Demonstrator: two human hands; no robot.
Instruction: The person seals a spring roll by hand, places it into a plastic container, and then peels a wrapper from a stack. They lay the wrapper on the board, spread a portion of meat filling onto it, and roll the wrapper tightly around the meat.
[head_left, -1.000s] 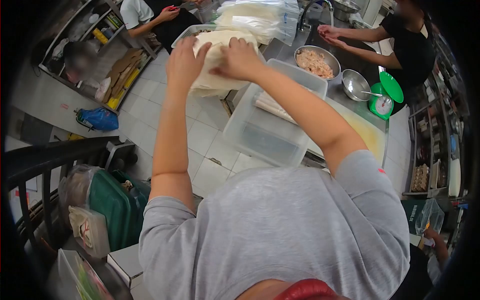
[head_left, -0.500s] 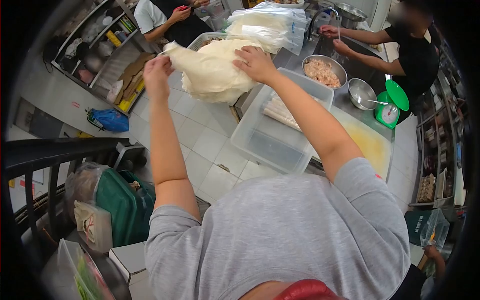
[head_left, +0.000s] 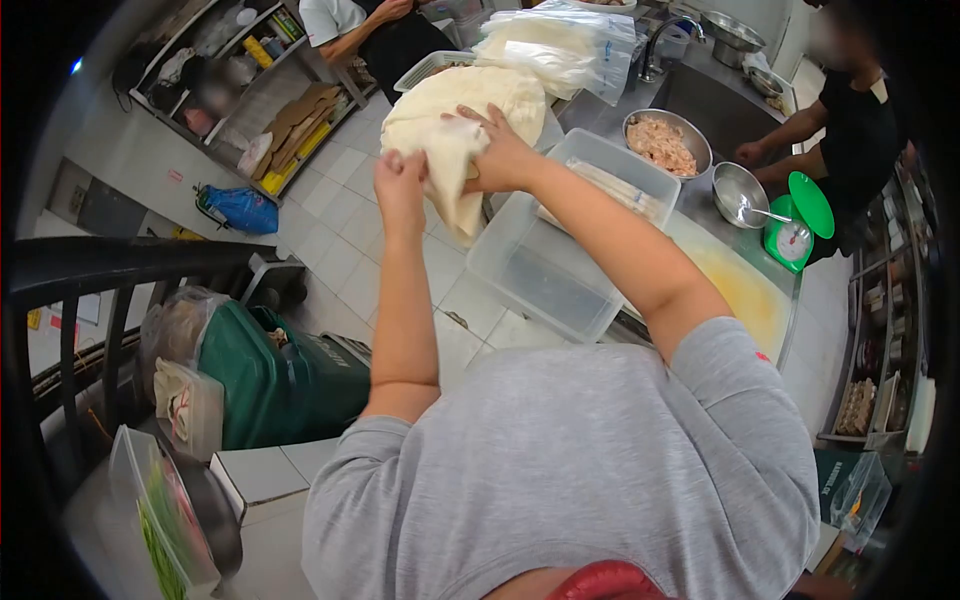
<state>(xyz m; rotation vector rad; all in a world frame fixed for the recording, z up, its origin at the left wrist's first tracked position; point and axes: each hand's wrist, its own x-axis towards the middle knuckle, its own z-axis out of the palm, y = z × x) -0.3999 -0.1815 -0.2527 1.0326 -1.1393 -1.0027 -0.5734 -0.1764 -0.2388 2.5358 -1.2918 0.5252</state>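
A thick pile of thin, pale, round sheets, which look like spring roll wrappers (head_left: 510,92), lies at the counter's near edge. My left hand (head_left: 402,190) is closed, pinching the edge of one loose wrapper sheet (head_left: 455,180) that folds and droops over the pile's front. My right hand (head_left: 505,155) rests against the pile and the folded sheet, fingers stretched out and spread. Under my right forearm stands a clear plastic tub (head_left: 535,290) with pale rolls (head_left: 605,185) inside.
Plastic-bagged sheets (head_left: 560,50) lie behind the pile. Right of them are a bowl of pinkish ground filling (head_left: 665,145), a metal bowl with spoon (head_left: 738,190), a green scale (head_left: 795,240) and a cutting board (head_left: 730,280). Two people stand across the counter. A green bin (head_left: 265,380) is at left.
My left hand has moved right and down toward my right hand, bringing the loose sheet's edge over the pile's front. The co-worker's hands at the sink have drawn back to the right.
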